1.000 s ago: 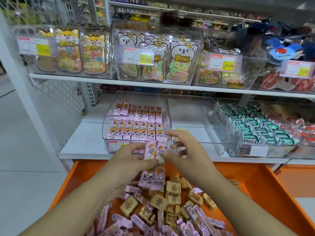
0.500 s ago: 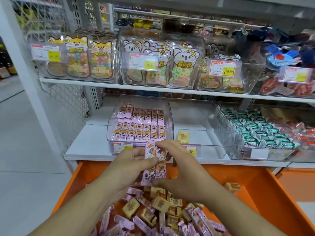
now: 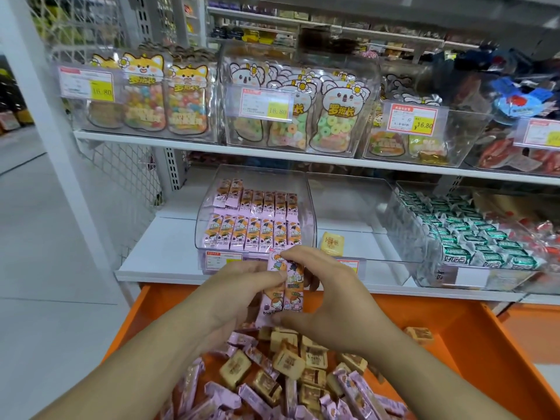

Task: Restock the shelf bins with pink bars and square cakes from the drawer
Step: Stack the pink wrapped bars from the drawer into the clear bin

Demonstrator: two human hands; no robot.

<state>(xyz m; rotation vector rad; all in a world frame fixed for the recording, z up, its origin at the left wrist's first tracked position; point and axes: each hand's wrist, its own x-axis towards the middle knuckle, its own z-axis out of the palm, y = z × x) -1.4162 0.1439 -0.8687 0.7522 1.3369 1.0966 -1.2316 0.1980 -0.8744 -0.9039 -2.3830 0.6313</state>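
Observation:
Both hands hold a small bundle of pink bars (image 3: 285, 291) upright above the orange drawer (image 3: 472, 338). My left hand (image 3: 239, 295) grips the bundle from the left, and my right hand (image 3: 330, 298) pinches it from the right, fingers at its top and thumb near its bottom. Right behind the bundle, a clear bin (image 3: 257, 213) on the lower shelf holds two rows of pink bars. The clear bin (image 3: 357, 219) to its right holds one square cake (image 3: 332, 243). Loose pink bars (image 3: 357, 389) and square cakes (image 3: 289, 363) fill the drawer below.
A bin of green-wrapped sweets (image 3: 472, 241) stands right of the middle bin. The upper shelf (image 3: 194, 145) carries bins of bagged candy with price tags. A white upright post (image 3: 51, 122) and mesh panel bound the left side, with pale floor beyond.
Both hands have lifted the bundle of pink bars up from the drawer towards the left bin. My right hand has closed in on the bundle.

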